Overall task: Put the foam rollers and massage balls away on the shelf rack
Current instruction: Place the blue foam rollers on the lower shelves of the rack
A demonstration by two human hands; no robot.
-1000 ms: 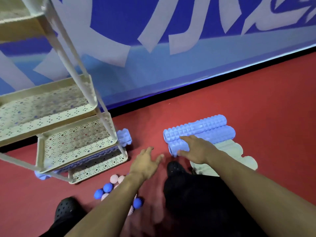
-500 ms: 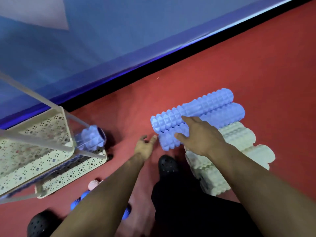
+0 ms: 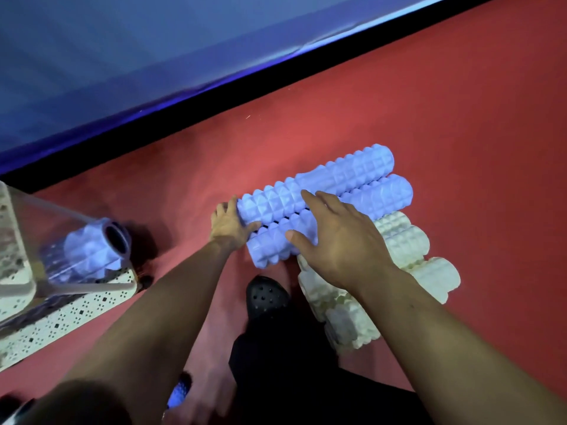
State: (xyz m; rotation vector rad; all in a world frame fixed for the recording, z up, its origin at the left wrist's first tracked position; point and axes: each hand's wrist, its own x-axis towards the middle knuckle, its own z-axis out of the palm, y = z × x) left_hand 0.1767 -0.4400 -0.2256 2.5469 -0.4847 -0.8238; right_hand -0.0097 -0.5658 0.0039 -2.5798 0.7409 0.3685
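Note:
Two blue knobbly foam rollers lie side by side on the red floor, the far one [image 3: 352,170] touching the near one [image 3: 386,194]. My left hand [image 3: 228,223] cups the left end of the far roller, thumb in the gap between the two. Fingers spread, my right hand [image 3: 334,237] rests flat on top of the near roller and reaches onto the far one. Several white foam rollers [image 3: 405,240] lie just beside them, partly under my right arm. Another blue roller [image 3: 92,250] lies on the low tier of the cream shelf rack [image 3: 76,311] at the left.
A blue massage ball [image 3: 179,391] shows under my left arm at the bottom. My black shoe [image 3: 267,296] stands between the rack and the white rollers. A blue wall [image 3: 153,56] with a black base strip runs behind. Open red floor lies to the right.
The view has dropped and closed in on the rollers. My left hand moved right from the bare floor to the far blue roller's end. My right hand spread wider over the blue rollers.

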